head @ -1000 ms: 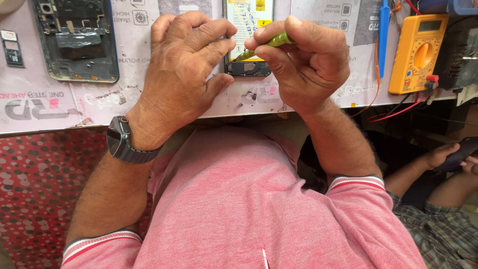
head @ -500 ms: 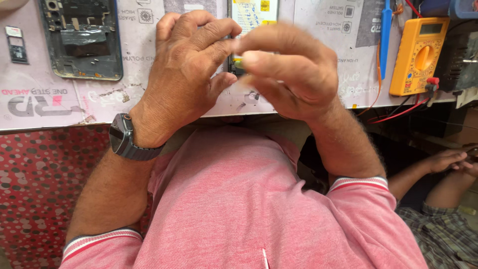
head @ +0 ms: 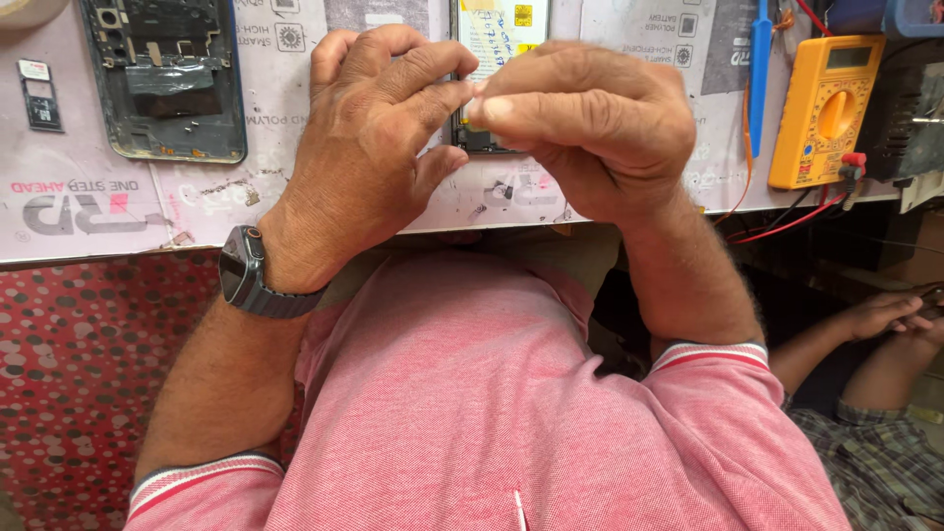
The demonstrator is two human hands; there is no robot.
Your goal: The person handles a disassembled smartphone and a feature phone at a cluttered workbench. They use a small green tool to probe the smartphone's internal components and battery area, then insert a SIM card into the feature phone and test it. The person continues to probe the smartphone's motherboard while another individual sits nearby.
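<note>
My right hand (head: 590, 128) is curled nearly shut, thumb and fingers pinched on a small pale green thing (head: 473, 110) of which only a sliver shows at my fingertips; I cannot tell what it is. My left hand (head: 374, 147) is bent in against it, its fingertips (head: 447, 93) touching the same spot, though whether they grip the thing or just steady it is hidden. Both hands hang over the near edge of the work mat (head: 128, 197), right above an opened phone (head: 497, 59) with a yellow-labelled battery, and they cover most of its lower half. To my left lies a second phone frame (head: 167, 79), stripped and blue-edged, with a small SIM tray (head: 37, 93) just beside it. To my right a blue pry tool (head: 760, 59) lies upright on the mat, next to a yellow multimeter (head: 824, 108) whose red and black leads (head: 787, 221) trail off the edge. A dark watch (head: 251, 275) sits on my left wrist. Lower right, another person's hands (head: 890, 315) rest well apart from mine.
</note>
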